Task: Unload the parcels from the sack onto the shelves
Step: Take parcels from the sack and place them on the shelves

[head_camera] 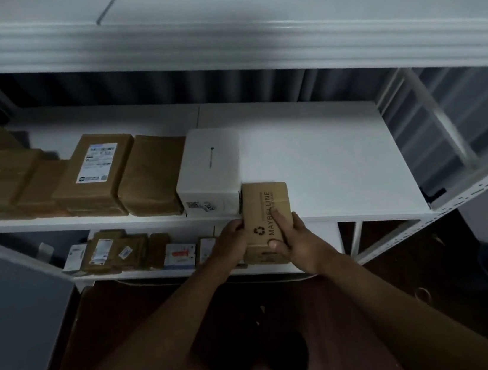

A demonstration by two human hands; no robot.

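Head view: I look down at a white shelving unit with my two bare arms reaching forward.
Parcel in hand: a brown cardboard box [266, 213] printed MAYBELLINE with a recycling mark, its far end lying on the front edge of the middle shelf [326, 158], its near end overhanging.
Left hand: my left hand [231, 242] grips the box's left side, fingers curled round the edge.
Right hand: my right hand [295, 240] holds the right side, thumb pressed on the near end, a finger laid along the top.
Neighbour: a white box [210, 170] stands just left of it, touching or nearly so.
Row: brown paper-wrapped parcels [95, 173] line the middle shelf further left, one bearing a printed label.
Lower shelf: smaller labelled packets [127, 253] lie side by side on the lower shelf [161, 271].
Top shelf: its white front edge [217, 39] runs above.
Floor: dark brown, blurred.
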